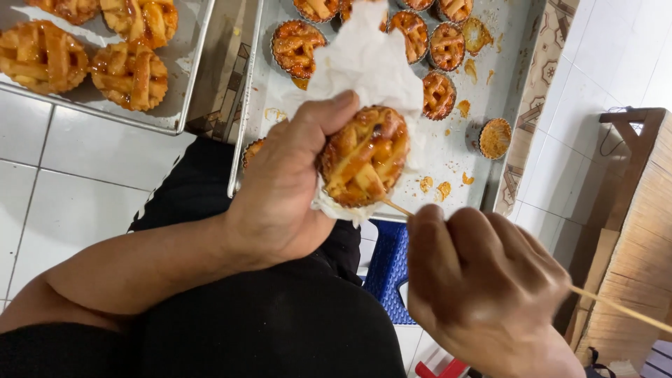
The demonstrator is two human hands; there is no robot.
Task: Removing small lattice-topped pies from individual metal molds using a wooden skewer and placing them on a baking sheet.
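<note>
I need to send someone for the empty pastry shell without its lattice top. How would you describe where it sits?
Look at the right-hand metal tray on the floor. Near its right edge, below the row of lattice tarts, one small tart shell stands apart from the others. Unlike them it has no lattice, just an open, crumb-lined cup.

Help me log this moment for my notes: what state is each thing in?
Left hand: closed around a tart in tissue.
Tart: lattice-topped, glazed, tilted, still in its tin.
Tissue: crumpled, wrapped under the tart.
Right hand: closed on a skewer.
Skewer: tip at the tart's edge.
Right tray: crumb-strewn, partly filled with tarts.
Left tray: holds larger lattice tarts.
</note>
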